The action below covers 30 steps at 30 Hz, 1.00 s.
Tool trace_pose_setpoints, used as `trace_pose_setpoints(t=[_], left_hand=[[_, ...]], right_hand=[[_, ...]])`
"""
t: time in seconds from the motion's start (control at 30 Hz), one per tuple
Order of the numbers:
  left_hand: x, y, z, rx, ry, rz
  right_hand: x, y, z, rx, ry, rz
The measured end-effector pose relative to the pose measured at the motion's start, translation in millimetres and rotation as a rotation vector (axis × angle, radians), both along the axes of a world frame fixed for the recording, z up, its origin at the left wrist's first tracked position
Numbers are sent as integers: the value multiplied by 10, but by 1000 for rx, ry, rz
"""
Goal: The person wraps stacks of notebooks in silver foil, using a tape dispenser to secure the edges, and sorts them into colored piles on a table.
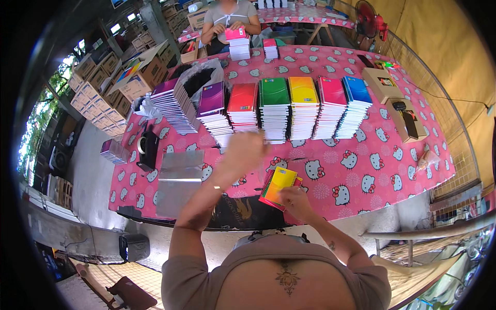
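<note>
My right hand [298, 202] grips a few spiral notebooks at their lower right corner. A yellow notebook [280, 181] lies on top, with red and pink covers showing beneath it. My left hand [247, 152] reaches forward over the table, blurred, in front of the stack of red notebooks [242, 98] and near the stack of green notebooks [274, 93]; its fingers are unclear. In the same row stand stacks of purple notebooks [211, 98], yellow notebooks [303, 90], pink notebooks [332, 92] and blue notebooks [357, 90].
Clear plastic sheets [180, 181] lie left of my hands, beside a tape dispenser [148, 150]. Another purple stack [175, 106] leans at the row's left end. Opened cardboard boxes [403, 119] sit at right. Across the table, a person [230, 20] handles a pink-topped notebook stack [239, 49].
</note>
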State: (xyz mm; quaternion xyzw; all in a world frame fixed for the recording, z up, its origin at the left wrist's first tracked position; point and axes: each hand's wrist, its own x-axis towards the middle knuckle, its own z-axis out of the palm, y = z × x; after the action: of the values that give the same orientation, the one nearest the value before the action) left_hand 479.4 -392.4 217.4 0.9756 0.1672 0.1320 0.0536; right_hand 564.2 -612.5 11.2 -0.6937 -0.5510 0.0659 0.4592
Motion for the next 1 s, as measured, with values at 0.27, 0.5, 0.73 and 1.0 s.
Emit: trace_pose_setpoints(t=[0.27, 0.5, 0.73, 1.0], left_hand=[[265, 149, -1437, -239, -246, 140], [-425, 1825, -148, -138, -175, 797], [-241, 1371, -99, -39, -892, 449], [367, -321, -839, -359, 379, -474]], right_hand=[[216, -233, -476, 145, 699, -414], [146, -326, -510, -39, 913, -412], [155, 15, -461, 36, 1067, -198], [163, -44, -286, 19, 1437, -266]])
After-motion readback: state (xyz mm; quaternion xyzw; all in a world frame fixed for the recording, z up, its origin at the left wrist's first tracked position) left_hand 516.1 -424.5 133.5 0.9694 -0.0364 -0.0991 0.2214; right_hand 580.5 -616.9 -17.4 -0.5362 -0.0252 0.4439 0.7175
